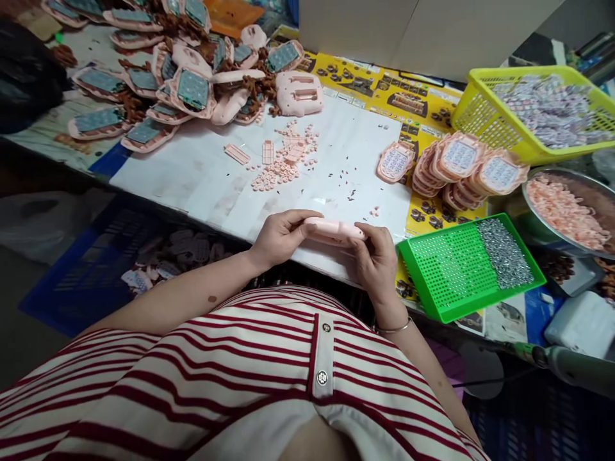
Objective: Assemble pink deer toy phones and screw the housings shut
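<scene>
- Casing (335,229), pale pink, narrow side up, held between both hands over the near edge of the worktop (355,141). Can't tell from my view whether it touches the surface.
- Risk, my read: smooth shell, grip only at the two ends; uneven pressure could twist it loose. If it's two unfastened halves, a seam could slip or open. Can't confirm any seam.
- Near edge is right below, so a slip could send it off toward the lap. Dropped forward, it might scatter the small pink bits (276,176).
- Left hand (278,240): nearly closed, thumb and fingers pinching the casing's left end. Forearm comes in low from the left.
- Right hand (378,256): curled, thumb and fingers pinching the right end. Forearm rises from lower right, bangle (396,328) at the wrist.
- Both hands roughly level, in front of the striped top (269,358).
- Dark specks (348,186) beyond the casing.
- Right side: stacked pink panels (459,157), green basket (437,275) with small metal pieces (507,253) at its far-right end, yellow basket (473,118) behind.
- Far left: heaped open shells (166,112) with grey-green boards (193,88).
</scene>
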Demonstrator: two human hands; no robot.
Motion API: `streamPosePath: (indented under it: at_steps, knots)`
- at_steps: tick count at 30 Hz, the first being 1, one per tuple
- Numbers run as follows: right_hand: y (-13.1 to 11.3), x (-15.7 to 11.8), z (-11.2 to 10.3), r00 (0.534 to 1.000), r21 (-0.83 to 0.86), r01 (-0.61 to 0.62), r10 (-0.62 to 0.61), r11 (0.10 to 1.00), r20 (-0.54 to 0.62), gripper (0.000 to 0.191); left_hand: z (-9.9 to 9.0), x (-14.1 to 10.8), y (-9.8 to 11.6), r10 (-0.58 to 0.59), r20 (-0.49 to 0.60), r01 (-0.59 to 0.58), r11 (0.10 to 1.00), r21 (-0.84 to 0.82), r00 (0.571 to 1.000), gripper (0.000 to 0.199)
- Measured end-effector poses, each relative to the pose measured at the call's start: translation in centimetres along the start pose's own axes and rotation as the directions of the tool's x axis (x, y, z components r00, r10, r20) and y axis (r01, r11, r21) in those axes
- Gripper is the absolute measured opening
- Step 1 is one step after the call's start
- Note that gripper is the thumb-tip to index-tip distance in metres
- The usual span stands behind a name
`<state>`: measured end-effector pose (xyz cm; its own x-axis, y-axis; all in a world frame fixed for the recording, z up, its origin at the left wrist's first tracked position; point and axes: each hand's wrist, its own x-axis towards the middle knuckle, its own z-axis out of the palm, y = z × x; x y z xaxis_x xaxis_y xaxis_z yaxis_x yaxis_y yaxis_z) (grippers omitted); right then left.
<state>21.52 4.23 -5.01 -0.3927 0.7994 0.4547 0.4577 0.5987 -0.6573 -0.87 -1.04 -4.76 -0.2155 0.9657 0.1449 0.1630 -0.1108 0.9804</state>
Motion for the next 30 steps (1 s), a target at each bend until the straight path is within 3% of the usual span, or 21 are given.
streamPosePath:
  at_steps: [3, 5, 7, 9, 11, 12, 14, 16, 17, 22, 26, 30]
  knots:
    - [-0.3, 0.6, 0.1, 1.000, -0.034, 0.015, -0.014, 0.999, 0.022, 0.028, -0.8, 0.8, 1.2, 0.010, 0.082, -0.023, 0.985, 0.169, 0.997, 0.045]
    - [-1.2, 1.7, 0.1, 0.989, -0.067, 0.124, -0.118, 0.990, 0.090, 0.028, -1.4, 1.5, 2.4, -0.004, 0.234, -0.084, 0.926, 0.367, 0.972, 0.040]
    - [-2.7, 3.3, -0.1, 0.960, -0.089, 0.262, -0.251, 0.961, 0.124, 0.030, -1.7, 1.8, 3.6, -0.053, 0.300, -0.087, 0.897, 0.434, 0.952, 0.038]
    - [-4.3, 4.8, -0.4, 0.961, -0.107, 0.268, -0.273, 0.957, -0.035, 0.038, -1.6, 1.9, 4.4, -0.106, 0.247, 0.048, 0.972, 0.228, 0.963, 0.041]
    - [-5.6, 5.4, -0.7, 0.970, -0.067, 0.151, -0.161, 0.986, -0.181, 0.049, -1.4, 1.6, 4.4, -0.170, 0.177, 0.203, 0.960, -0.192, 0.970, 0.048]
    - [-6.1, 5.3, -0.7, 0.982, -0.028, 0.088, -0.092, 0.996, -0.167, 0.053, -1.3, 1.4, 4.2, -0.198, 0.164, 0.248, 0.888, -0.387, 0.966, 0.050]
    - [-6.8, 4.3, -0.1, 1.000, 0.039, -0.015, 0.014, 0.999, 0.027, 0.059, -1.2, 1.0, 3.6, -0.221, 0.159, 0.272, 0.745, -0.610, 0.962, 0.046]
    - [-7.4, 2.9, 1.0, 0.966, 0.065, -0.071, 0.052, 0.995, 0.255, 0.065, -1.0, 0.6, 3.0, -0.215, 0.168, 0.272, 0.709, -0.651, 0.962, 0.042]
    - [-7.7, 2.2, 1.7, 0.950, 0.065, -0.083, 0.060, 0.994, 0.306, 0.065, -0.8, 0.4, 2.8, -0.209, 0.177, 0.274, 0.722, -0.635, 0.962, 0.042]
    - [-9.0, 0.7, 2.5, 0.945, -0.038, -0.066, 0.075, 0.997, 0.317, 0.054, -0.3, -0.2, 2.9, -0.223, 0.190, 0.292, 0.770, -0.567, 0.956, 0.054]
    - [-9.4, 0.2, 1.1, 0.924, -0.219, 0.105, -0.014, 0.970, 0.382, 0.058, -1.0, 0.0, 3.1, -0.133, 0.175, 0.211, 0.789, -0.577, 0.976, 0.050]
    - [-9.1, -0.6, 0.8, 0.942, -0.382, 0.282, -0.177, 0.880, 0.286, 0.068, -0.7, -0.2, 2.6, -0.125, 0.223, 0.229, 0.813, -0.535, 0.967, 0.046]
